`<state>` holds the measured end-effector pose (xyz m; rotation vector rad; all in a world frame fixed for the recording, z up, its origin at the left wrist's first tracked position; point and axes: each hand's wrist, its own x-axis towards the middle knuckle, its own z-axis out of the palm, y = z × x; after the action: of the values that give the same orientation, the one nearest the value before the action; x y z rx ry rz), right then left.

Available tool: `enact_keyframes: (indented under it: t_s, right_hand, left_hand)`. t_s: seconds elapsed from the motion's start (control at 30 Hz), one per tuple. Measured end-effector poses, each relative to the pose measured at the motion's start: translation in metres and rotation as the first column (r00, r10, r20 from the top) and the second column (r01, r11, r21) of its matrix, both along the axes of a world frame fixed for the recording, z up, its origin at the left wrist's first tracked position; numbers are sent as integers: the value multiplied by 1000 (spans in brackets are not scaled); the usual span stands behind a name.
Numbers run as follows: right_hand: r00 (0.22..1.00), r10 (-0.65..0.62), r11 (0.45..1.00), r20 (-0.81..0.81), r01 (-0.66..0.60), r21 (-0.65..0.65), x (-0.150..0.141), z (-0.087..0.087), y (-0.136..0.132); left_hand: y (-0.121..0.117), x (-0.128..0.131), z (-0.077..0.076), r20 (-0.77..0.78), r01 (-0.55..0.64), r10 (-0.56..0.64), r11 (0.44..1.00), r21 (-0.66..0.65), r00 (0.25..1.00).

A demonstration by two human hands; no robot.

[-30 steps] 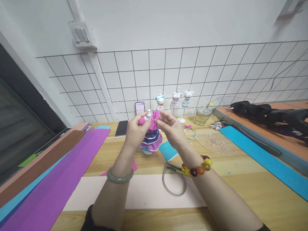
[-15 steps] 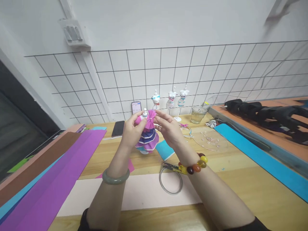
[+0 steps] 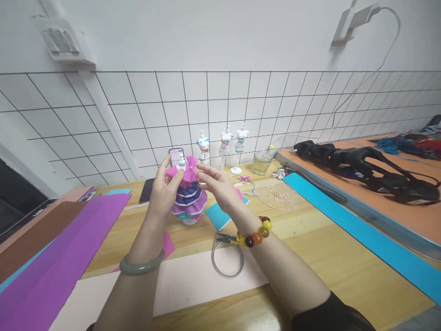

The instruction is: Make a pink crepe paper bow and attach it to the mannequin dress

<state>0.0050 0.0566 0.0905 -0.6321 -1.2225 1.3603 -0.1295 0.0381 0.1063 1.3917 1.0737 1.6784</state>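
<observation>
A small white dress form (image 3: 182,159) wears a tiered paper skirt (image 3: 189,200) in purple, dark blue and light blue with white edges. My left hand (image 3: 164,181) grips its upper part from the left, thumb pressed over pink paper at the bodice. On the bodice's right side sits a pleated pink paper fan (image 3: 190,169), gathered at its middle. The fingertips of my right hand (image 3: 217,184) close on the fan's right edge. Below my right wrist lie yellow-handled scissors (image 3: 227,238) and a grey metal ring (image 3: 214,264).
Behind stand several white mini dress forms (image 3: 225,143), a phone (image 3: 177,153) and a glass of water (image 3: 262,163). Clear beads (image 3: 279,195) lie on the right. Purple paper (image 3: 69,248), a pale pink strip (image 3: 206,285) and a blue strip (image 3: 347,225) cover parts of the wooden table (image 3: 310,276).
My view has turned to the right, so the scene sits further left. Both hands stay at the dress form and the pink fan, with little visible change in their hold.
</observation>
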Motion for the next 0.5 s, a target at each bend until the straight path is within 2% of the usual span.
enact_keyframes:
  t_s: [0.3, 0.5]
  right_hand:
    - [1000, -9, 1000, -1, 9, 9, 3, 0, -2]
    - [998, -53, 999, 46, 52, 10, 24, -2, -6]
  left_hand:
    - [5, -6, -6, -45, 53, -54, 998, -15, 998]
    - [4, -7, -5, -50, 57, -57, 998, -2, 997]
